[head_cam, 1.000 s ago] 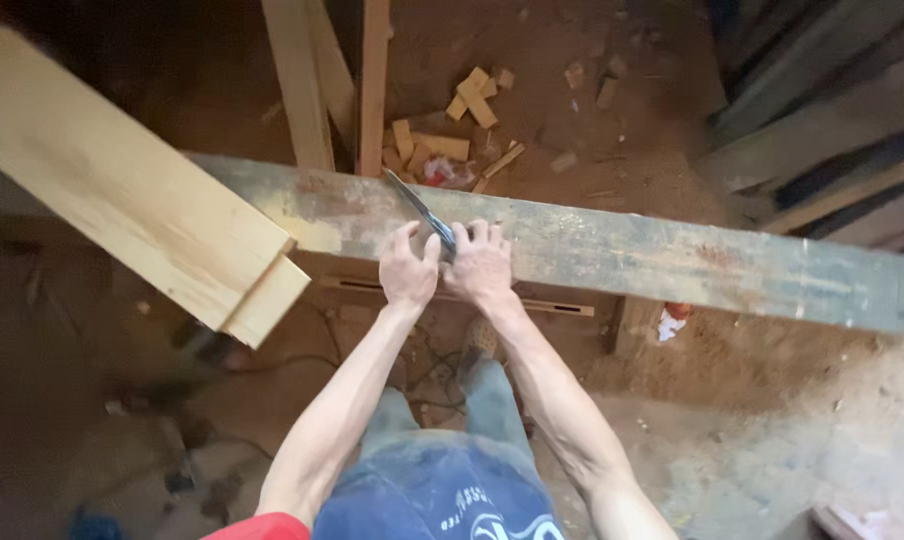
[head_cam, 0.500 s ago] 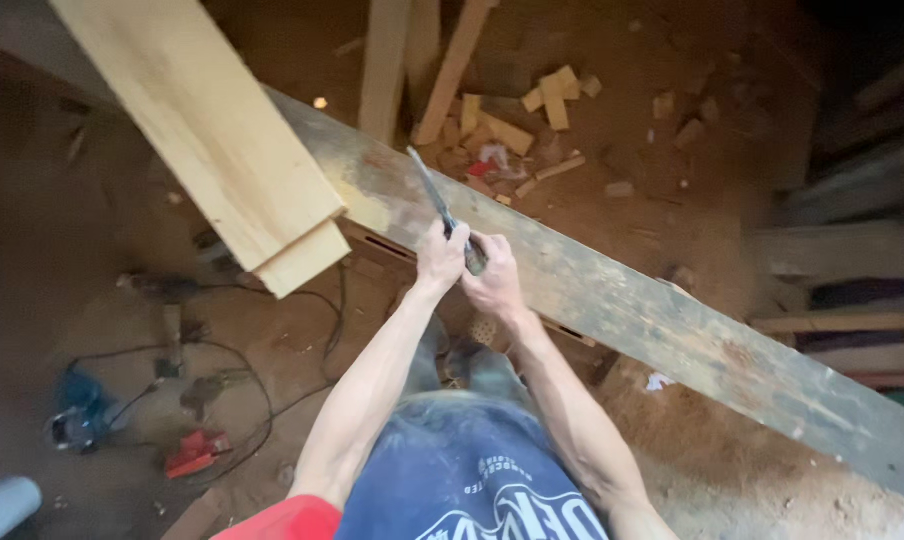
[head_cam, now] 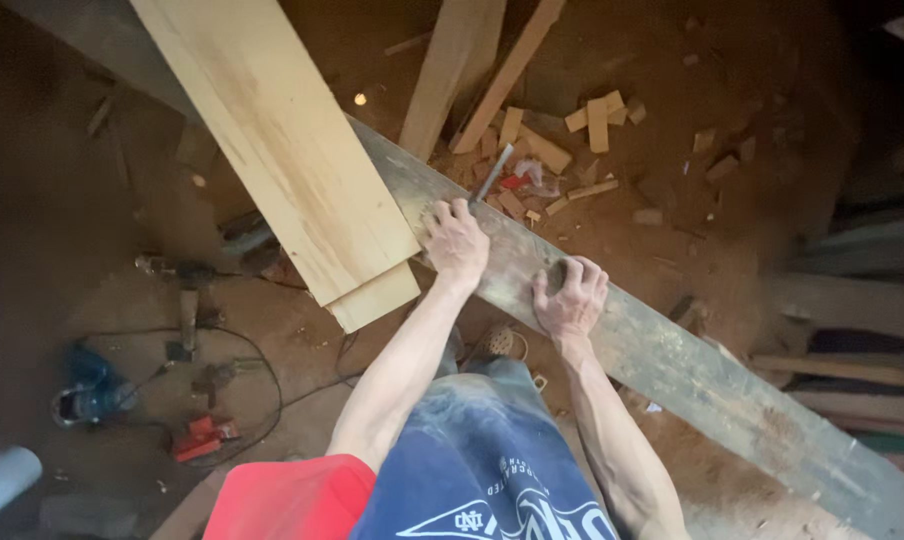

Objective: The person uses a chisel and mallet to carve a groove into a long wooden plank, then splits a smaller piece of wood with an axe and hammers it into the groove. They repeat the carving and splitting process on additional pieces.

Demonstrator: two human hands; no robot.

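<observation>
- Your left hand (head_cam: 457, 243) is closing its fingers around the handle of a slim, dark metal chisel-like tool (head_cam: 492, 174), the blade pointing away over the far edge of the long, weathered grey wooden plank (head_cam: 672, 360).
- Your right hand (head_cam: 570, 297) is pressing down on that plank with fingers curled and spread, holding nothing.
- Step in hand, as judged: you are steadying the plank while gripping the tool; any cut is calling for a firm hold.
- A pale, smooth sawn board (head_cam: 272, 140) is lying across the plank, just beside your left hand.
- Small wooden offcuts (head_cam: 597, 120) are lying on the dirt floor (head_cam: 772, 120).
- Containers: none is showing.
</observation>
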